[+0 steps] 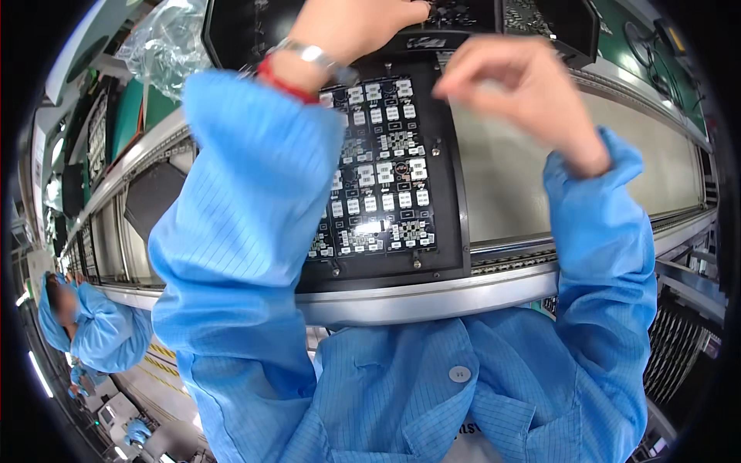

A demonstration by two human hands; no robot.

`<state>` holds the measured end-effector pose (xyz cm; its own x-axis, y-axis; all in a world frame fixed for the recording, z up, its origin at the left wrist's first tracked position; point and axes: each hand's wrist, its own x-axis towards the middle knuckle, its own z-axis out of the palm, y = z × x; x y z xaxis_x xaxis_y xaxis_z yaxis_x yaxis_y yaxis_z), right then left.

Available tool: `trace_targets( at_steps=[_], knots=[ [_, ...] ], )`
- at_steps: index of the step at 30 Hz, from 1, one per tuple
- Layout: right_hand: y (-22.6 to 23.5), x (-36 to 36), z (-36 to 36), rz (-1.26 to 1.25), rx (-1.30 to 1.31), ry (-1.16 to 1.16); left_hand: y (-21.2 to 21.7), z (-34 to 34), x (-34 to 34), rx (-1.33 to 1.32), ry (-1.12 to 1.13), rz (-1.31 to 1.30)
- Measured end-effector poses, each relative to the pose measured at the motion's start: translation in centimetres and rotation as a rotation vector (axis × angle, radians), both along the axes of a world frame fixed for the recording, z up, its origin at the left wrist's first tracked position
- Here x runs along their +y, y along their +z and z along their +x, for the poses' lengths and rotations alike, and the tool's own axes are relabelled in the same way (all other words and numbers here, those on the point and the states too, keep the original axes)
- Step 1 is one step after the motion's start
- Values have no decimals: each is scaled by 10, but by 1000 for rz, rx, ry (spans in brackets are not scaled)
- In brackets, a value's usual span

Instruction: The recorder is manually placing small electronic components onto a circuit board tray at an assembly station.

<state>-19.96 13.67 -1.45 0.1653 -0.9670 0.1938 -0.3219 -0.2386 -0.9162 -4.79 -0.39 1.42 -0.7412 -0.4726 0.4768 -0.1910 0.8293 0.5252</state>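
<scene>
So the person in the light blue anti-static smock has both arms stretched out over a black rectangular carrier tray [451, 231] that sits on the long grey conveyor worktop [525, 177], right up against its shiny metal near rail [432, 297]. In the tray lies a dark circuit panel covered in rows of small white square components [382, 181], with a bright glare spot near its near edge. The left hand [363, 19] reaches to the far end of the tray, up near the top of the view, fingers curled down onto a second black tray [463, 23] just beyond the first one; honestly can't tell if it's actually gripping anything there, the fingertips are cut off and partly hidden. That wrist has a silver metal watch band [309, 54] and a thin red cord bracelet [285, 81] just behind it. The right hand [513, 89] is blurred, hovering above the far right corner of the panel with the fingers loosely curled inward, and no object is visible in it. Off to the far left there's a crumpled clear plastic bag [162, 42], and down at the near left another person in a blue smock and hood [93, 324] is bent over.
</scene>
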Motion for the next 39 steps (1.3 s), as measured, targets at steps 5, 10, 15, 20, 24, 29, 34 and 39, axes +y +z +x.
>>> trace_targets(
  at_steps=[5,10,15,20,24,29,34,39],
  knots=[
    [-48,14,40,125,238,120,-12,57,22,24,-41,281],
    [-59,15,53,-208,437,106,-50,104,36,196,-83,668],
    [-55,14,59,-162,466,89,-68,117,50,257,-54,779],
    [-51,13,64,-65,496,69,-73,117,54,223,-39,794],
    [-50,16,67,-60,526,52,-68,113,63,166,-3,907],
    [-51,24,64,-233,550,42,-76,109,68,152,-36,861],
    [-39,21,34,-215,338,-68,-82,102,82,51,-29,751],
    [-48,21,16,-225,244,-147,-83,90,89,-49,-51,414]
  ],
)
